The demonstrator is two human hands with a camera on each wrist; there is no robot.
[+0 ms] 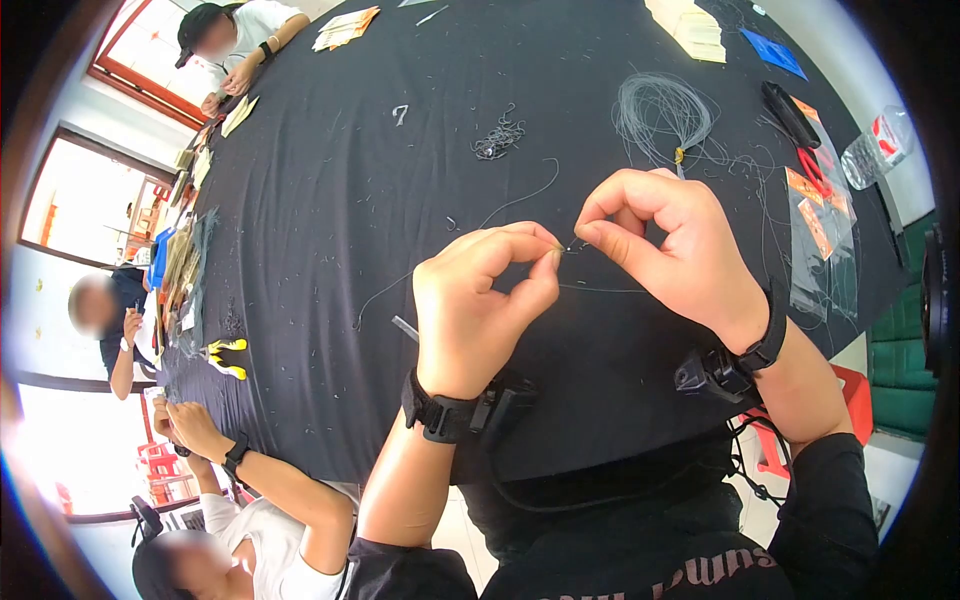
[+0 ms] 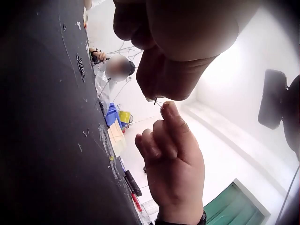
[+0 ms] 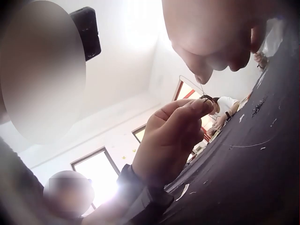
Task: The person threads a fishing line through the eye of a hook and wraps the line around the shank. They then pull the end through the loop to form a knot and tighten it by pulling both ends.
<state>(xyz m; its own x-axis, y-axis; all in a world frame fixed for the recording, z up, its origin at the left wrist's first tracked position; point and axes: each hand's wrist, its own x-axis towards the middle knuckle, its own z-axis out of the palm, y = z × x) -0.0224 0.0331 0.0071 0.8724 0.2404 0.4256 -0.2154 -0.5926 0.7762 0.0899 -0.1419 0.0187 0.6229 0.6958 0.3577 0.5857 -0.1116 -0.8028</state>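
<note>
Over the near part of the black-covered table (image 1: 330, 250), both hands meet with their fingertips a short gap apart. Thumb and forefinger of my left hand (image 1: 475, 300) pinch a tiny dark fishhook (image 3: 206, 98), mostly hidden by the fingertips. My right hand (image 1: 680, 250) pinches thin fishing line (image 3: 202, 87) that runs across the gap to the hook. More of this clear line trails on the cloth beyond and below the hands. Past them lies a pile of dark fishhooks (image 1: 498, 135), with one loose hook (image 1: 451, 224) nearer the left hand.
A coil of line (image 1: 665, 115) lies beyond the right hand. At the right are red-handled scissors (image 1: 812, 172), a black case (image 1: 790, 115), plastic packets (image 1: 822, 240) and a water bottle (image 1: 880, 148). Yellow-handled pliers (image 1: 225, 358) lie at left. Other people sit around the left side.
</note>
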